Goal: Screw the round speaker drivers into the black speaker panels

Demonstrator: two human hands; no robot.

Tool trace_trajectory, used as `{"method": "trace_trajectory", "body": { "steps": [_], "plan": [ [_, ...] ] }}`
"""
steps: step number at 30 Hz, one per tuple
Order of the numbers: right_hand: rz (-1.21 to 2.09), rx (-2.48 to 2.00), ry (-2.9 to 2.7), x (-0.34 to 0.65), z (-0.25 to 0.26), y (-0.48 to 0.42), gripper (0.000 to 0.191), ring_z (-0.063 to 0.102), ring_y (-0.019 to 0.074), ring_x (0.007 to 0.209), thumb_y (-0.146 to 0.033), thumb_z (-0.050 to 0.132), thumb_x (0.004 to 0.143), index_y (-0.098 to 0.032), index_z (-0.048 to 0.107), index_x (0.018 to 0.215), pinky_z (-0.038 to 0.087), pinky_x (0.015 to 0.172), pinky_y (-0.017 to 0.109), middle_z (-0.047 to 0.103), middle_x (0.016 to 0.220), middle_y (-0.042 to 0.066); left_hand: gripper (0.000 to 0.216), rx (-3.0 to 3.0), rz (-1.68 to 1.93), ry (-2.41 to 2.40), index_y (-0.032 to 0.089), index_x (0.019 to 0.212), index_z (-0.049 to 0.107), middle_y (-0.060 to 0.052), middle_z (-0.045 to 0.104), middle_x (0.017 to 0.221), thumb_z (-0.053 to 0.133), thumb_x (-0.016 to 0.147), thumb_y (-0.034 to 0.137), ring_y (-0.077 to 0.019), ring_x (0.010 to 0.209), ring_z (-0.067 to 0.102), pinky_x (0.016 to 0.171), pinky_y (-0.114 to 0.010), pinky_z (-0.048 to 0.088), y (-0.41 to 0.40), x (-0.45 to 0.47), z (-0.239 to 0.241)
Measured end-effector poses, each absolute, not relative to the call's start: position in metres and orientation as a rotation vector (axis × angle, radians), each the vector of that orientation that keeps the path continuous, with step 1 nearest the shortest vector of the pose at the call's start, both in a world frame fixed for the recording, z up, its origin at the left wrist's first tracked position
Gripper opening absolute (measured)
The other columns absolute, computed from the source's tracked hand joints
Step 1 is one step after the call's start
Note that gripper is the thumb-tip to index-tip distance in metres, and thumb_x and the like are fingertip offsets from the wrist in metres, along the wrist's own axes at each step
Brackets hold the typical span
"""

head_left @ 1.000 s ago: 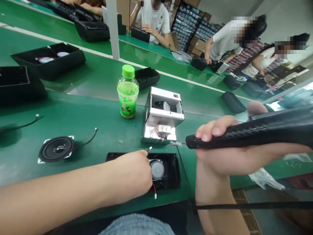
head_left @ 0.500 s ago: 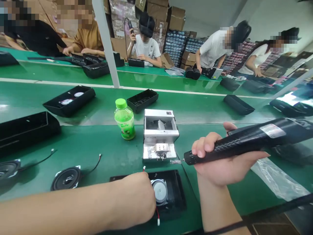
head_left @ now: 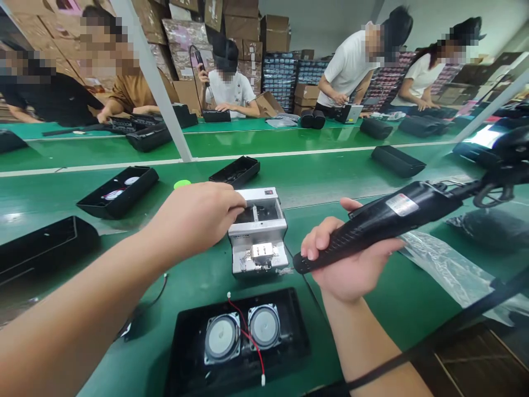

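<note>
My right hand (head_left: pixel 347 264) is wrapped round a black electric screwdriver (head_left: pixel 372 220), its front end pointing left towards the silver screw feeder (head_left: pixel 258 226). My left hand (head_left: pixel 198 212) reaches over the upper left edge of the feeder's tray, with fingers bent together; whatever they may pinch is hidden. Below the feeder lies a black speaker panel (head_left: pixel 190 336). Two square-framed speakers, a left one (head_left: pixel 222 337) and a right one (head_left: pixel 264 326), sit on it, with red wires (head_left: pixel 251 339) ending in white plugs across them.
A green bottle cap (head_left: pixel 182 183) shows behind my left hand. Black speaker housings (head_left: pixel 119 193) stand around the green bench (head_left: pixel 330 193). Clear plastic bags (head_left: pixel 446 275) lie at right, near a dark cable (head_left: pixel 413 353). Several people work across the bench.
My left hand has moved up from the speaker panel to the screw feeder, uncovering both speakers. My right hand, still holding the screwdriver, has shifted slightly left in view.
</note>
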State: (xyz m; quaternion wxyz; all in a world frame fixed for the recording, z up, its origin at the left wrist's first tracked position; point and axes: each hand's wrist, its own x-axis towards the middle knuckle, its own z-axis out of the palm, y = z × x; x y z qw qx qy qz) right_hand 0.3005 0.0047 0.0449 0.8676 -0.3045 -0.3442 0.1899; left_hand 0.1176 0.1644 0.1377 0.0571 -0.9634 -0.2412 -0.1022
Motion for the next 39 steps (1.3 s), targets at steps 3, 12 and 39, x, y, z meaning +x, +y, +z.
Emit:
{"method": "trace_trajectory", "body": {
  "steps": [3,12,39],
  "plan": [
    [0.426,-0.624,-0.700,0.299,0.047,0.003,0.067,0.053,0.0154,0.037,-0.086,0.047,0.099,-0.027,0.067,0.124,0.049,0.038,0.028,0.063,0.059,-0.006,0.032,-2.912,-0.418,-0.844,0.024,0.120,0.084,-0.007,0.078,0.103,0.054,0.109,0.030,-0.0251,0.093,0.071,0.074,-0.033,0.047,0.156,0.120,0.123],
    [0.560,-0.514,-0.648,0.296,0.064,-0.011,0.057,0.051,0.0129,0.036,-0.077,0.055,0.100,-0.026,0.070,0.122,0.047,0.037,0.026,0.061,0.060,-0.007,0.018,-3.776,-0.327,-0.827,0.027,0.115,0.085,-0.001,0.085,0.103,0.073,0.101,0.027,-0.0190,0.091,0.079,0.080,-0.028,0.058,0.068,0.105,0.063],
    [0.574,-0.546,-0.681,0.297,0.060,-0.012,0.061,0.052,0.0145,0.035,-0.081,0.054,0.098,-0.027,0.071,0.122,0.048,0.036,0.028,0.063,0.059,-0.007,0.029,-3.062,-0.120,-0.965,0.020,0.095,0.082,-0.007,0.074,0.087,0.054,0.104,0.021,-0.0215,0.077,0.070,0.066,-0.031,0.048,0.109,0.098,0.041]
  ]
}}
